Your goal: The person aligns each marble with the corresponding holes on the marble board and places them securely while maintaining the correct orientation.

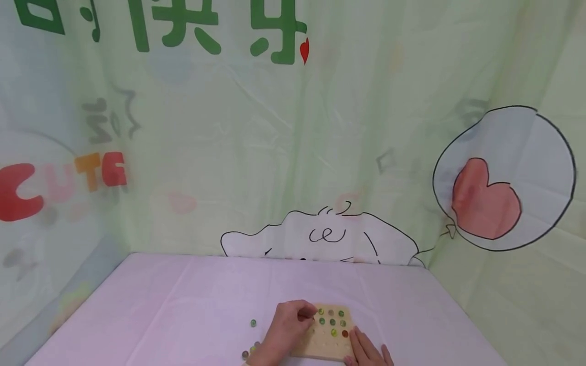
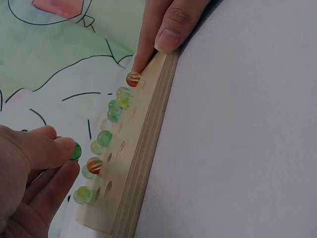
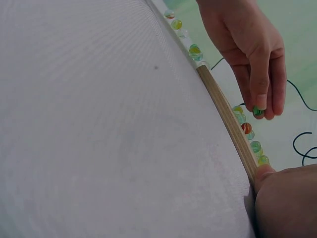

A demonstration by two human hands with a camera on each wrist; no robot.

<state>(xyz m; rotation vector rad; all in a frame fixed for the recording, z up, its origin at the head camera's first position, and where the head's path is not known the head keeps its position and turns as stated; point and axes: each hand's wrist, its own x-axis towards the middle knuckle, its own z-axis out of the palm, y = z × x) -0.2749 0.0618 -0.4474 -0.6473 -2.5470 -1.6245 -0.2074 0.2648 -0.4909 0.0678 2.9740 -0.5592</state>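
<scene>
The left hand (image 1: pixel 289 320) has its thumb and fingertips pinched together on a green marble (image 2: pixel 76 151), high up so that it touches nothing else. Under it is the wooden board (image 1: pixel 326 349) — the hand is over the board's left side, and the marble hangs a bit above the top, apart from the wood. The right hand (image 1: pixel 368 351) sits at the other side, with its fingers straight along the right edge and its thumb by the near corner, resting on the wood. The board looks about as wide as it is long, so I can't pick out a long side. What matters most is where the bare holes are: they lie in the near part of the board, below the marbles in place (image 1: pixel 332 322), and the left hand is above and beside them on the left (some spots behind its fingers are hidden). The red marble (image 1: pixel 345 334) is close to the right fingertips. Farther left, one loose marble (image 1: pixel 253 323) lies alone on the white cloth (image 1: pixel 183 315) — a small bunch of marbles (image 1: pixel 245 354) is by the left wrist.
</scene>
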